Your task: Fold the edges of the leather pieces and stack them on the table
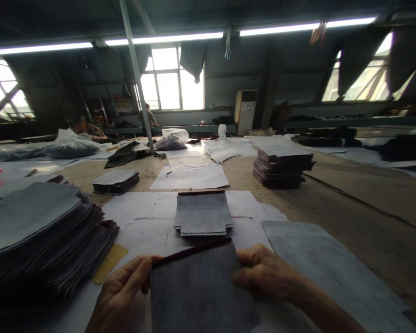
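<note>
A grey fabric panel with a dark red folded top edge hangs tilted between my two hands, near the bottom of the view. My left hand pinches its upper left corner between thumb and fingers. On the opposite side my right hand grips the panel's right edge, slightly blurred. Just beyond lies a small stack of similar grey panels, notched at the lower corners, on white paper. Flat to the right rests a larger grey sheet.
A tall pile of grey-topped dark pieces stands at left, beside a yellow scrap. Farther off are a small stack, a higher stack, and a plastic bag. A metal pole rises from the table; a person is behind.
</note>
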Demonstrator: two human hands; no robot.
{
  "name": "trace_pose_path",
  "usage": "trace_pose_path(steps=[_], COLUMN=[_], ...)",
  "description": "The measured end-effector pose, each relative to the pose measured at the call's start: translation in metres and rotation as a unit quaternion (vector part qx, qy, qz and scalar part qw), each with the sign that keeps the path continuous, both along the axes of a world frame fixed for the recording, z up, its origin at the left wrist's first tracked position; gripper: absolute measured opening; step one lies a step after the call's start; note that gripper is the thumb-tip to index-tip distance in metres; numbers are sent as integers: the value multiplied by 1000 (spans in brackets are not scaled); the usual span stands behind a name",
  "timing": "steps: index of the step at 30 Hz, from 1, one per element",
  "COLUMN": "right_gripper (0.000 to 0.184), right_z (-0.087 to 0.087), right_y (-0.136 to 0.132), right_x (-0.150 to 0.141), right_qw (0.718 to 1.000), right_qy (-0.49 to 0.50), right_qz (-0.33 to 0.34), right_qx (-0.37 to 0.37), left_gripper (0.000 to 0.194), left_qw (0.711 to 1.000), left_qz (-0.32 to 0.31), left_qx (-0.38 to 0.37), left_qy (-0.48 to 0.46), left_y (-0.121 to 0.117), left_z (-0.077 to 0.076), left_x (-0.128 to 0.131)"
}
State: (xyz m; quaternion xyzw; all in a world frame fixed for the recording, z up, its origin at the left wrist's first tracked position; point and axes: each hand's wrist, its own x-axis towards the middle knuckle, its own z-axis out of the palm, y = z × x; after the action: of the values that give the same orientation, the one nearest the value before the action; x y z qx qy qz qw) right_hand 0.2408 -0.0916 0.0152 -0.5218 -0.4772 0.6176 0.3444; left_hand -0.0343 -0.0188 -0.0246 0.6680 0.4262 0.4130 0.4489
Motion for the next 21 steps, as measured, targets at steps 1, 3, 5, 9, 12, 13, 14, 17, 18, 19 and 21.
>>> trace_pose_path(steps=[1, 3, 5, 9, 12, 13, 14, 17, 18, 19, 21], right_gripper=[25, 28, 31, 32, 26, 23, 21, 18, 19, 20, 24], right_z=[0, 0, 0, 3, 10, 14, 17, 26, 27, 27, 25], right_y=[1, 3, 6, 10, 20, 26, 34, 62, 72, 80, 92], right_x=[-1, -3, -3, 0, 4, 6, 8, 14, 16, 18, 21], right_qw=[1000, 998, 994, 982, 969, 962, 954, 921, 907, 890, 855], right_qy=[3, -15, -39, -93, -149, -173, -198, -290, -326, -362, -431], right_qz=[-18, -57, -89, -142, -173, -185, -196, -226, -235, -243, -256], right_qx=[2, 22, 49, 82, 94, 100, 107, 128, 131, 131, 129], left_gripper=[50, 51, 44, 42, 40, 39, 39, 33, 30, 27, 22], left_qw=[998, 989, 976, 968, 986, 990, 993, 994, 993, 990, 981], left_qz=[-14, -58, -98, -118, -80, -59, -39, 12, 29, 46, 80], left_qx=[-33, -96, -151, -195, -148, -122, -97, -41, -27, -13, 11], left_qy=[-42, -98, -123, -103, -6, 27, 56, 99, 114, 134, 176], left_y=[-2, -8, -14, -10, 13, 22, 33, 64, 72, 79, 89], left_z=[2, 6, 10, 18, 31, 36, 41, 50, 51, 50, 47], left_x=[4, 13, 23, 35, 41, 44, 48, 66, 72, 78, 88])
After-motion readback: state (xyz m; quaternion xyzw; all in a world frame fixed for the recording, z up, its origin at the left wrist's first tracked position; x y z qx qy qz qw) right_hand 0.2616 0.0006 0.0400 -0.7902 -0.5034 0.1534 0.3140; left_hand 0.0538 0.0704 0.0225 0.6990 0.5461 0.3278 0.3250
